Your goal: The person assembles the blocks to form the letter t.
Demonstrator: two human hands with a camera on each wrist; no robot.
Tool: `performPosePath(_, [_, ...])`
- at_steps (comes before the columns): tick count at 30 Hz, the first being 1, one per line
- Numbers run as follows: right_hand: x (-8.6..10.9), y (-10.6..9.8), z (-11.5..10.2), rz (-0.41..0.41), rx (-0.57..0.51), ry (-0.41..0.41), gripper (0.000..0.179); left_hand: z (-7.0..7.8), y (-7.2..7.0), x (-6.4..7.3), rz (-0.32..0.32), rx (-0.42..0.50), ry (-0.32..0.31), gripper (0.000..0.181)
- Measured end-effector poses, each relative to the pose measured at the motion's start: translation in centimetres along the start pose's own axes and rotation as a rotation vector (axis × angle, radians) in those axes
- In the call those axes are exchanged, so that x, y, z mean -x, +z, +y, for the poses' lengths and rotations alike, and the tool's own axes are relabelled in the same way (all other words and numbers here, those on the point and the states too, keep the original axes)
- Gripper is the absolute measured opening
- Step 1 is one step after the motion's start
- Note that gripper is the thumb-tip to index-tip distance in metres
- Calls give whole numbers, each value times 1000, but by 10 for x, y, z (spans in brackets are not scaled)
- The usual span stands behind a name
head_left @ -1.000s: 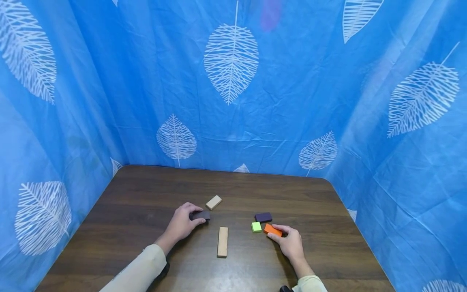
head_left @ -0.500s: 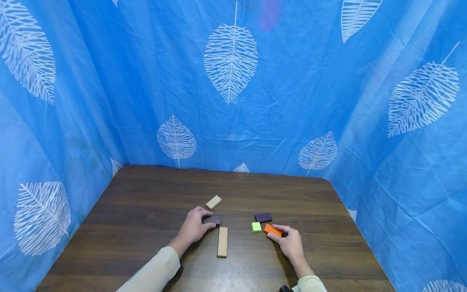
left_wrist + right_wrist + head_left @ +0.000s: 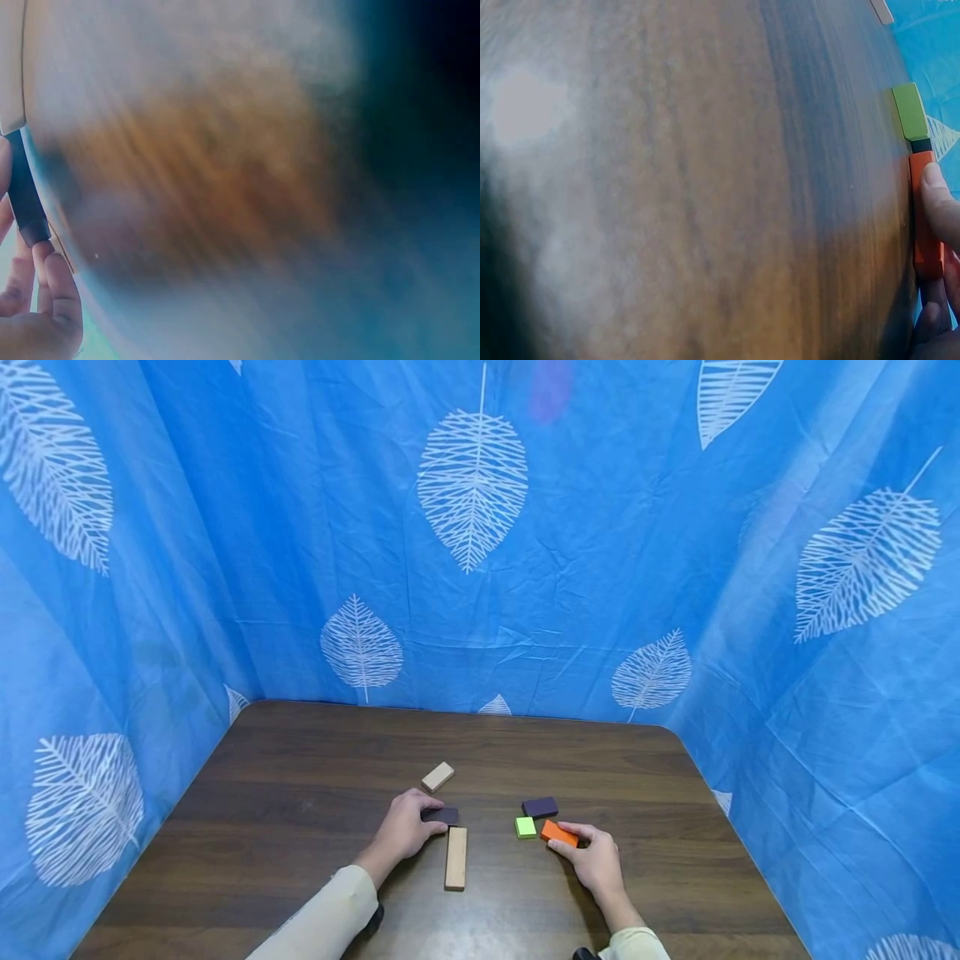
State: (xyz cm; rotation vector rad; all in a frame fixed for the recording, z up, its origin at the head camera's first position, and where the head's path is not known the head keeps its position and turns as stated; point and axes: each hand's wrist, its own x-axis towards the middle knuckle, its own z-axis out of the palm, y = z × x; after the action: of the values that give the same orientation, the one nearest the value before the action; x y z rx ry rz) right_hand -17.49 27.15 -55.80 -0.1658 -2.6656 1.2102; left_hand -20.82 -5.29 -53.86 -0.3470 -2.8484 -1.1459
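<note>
My left hand (image 3: 402, 827) pinches a dark grey block (image 3: 442, 816) between thumb and fingers, right at the far end of a long pale wooden block (image 3: 456, 858). In the left wrist view the dark block (image 3: 28, 187) meets the pale block (image 3: 11, 67) end to side. My right hand (image 3: 597, 858) holds an orange block (image 3: 559, 833) by its sides. Just left of the orange block sits a small lime green block (image 3: 525, 827), with a dark purple block (image 3: 540, 807) behind both. The right wrist view shows the thumb along the orange block (image 3: 927, 225).
A shorter pale wooden block (image 3: 437, 777) lies behind my left hand. All rest on a dark brown wooden table (image 3: 300, 752). A blue curtain (image 3: 480, 610) with white leaf prints surrounds the table's back and sides.
My left hand has slid the dark grey block rightward and slightly toward me, up to the long pale block's far end. The right hand and orange block have stayed in place.
</note>
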Motion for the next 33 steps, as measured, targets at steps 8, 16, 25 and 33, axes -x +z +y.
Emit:
performPosePath(8, [0,0,0,4,-5,-5,35,1,1,0,-13,-5,5,29])
performPosePath(16, [-1,2,1,8,-7,14,34,1,0,-1,-18,-3,16,28])
performPosePath(25, [-1,1,0,0,-16,8,34,2,1,0,-59,-18,-8,28])
performPosePath(33, [-1,0,0,-9,-16,11,36,2,-1,2,-89,20,13,47])
